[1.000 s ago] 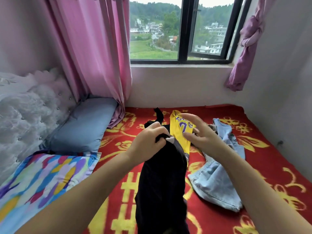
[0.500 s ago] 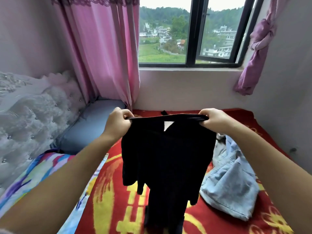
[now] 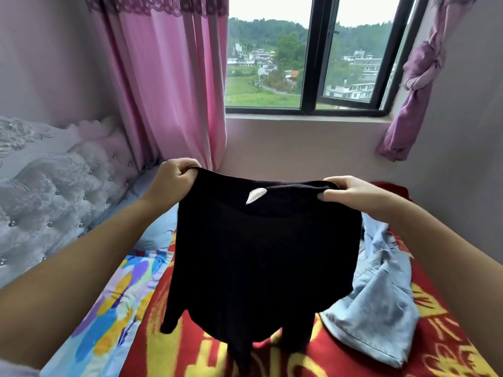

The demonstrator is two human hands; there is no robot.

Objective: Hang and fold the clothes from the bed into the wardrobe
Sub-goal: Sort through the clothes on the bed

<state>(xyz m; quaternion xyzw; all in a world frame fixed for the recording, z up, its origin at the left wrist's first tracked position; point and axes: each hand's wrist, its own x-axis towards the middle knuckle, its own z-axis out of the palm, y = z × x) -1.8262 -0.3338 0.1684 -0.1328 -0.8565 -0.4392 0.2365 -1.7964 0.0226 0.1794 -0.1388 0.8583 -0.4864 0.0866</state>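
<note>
- the black garment (image 3: 261, 257) hangs in the air over the middle of the bed, stretched flat by its top edge; a white label (image 3: 255, 195) shows just below that edge, so the neck or waist opening faces the person, likely so they can tell which way round it goes before folding or hanging it.
- the left hand (image 3: 174, 178) has its fingers curled tight round the top left corner of the cloth.
- the right hand (image 3: 343, 192) pinches the top right corner, thumb along the front, fingers wrapped behind.
- holding both corners apart lets the weight pull the fabric straight; its lower parts dangle down to the red and yellow blanket (image 3: 424, 317) and may just touch it.
- a light blue denim piece (image 3: 381, 303) lies crumpled on the bed toward its right edge, partly behind the black garment, not yet dealt with.
- a multicoloured sheet (image 3: 109, 317) runs along the left edge, a blue pillow (image 3: 156, 229) at the far left corner by the tufted headboard (image 3: 54, 191).
- a pink curtain (image 3: 168, 85) and the window (image 3: 310, 63) stand beyond the far edge; no wardrobe is in view.
</note>
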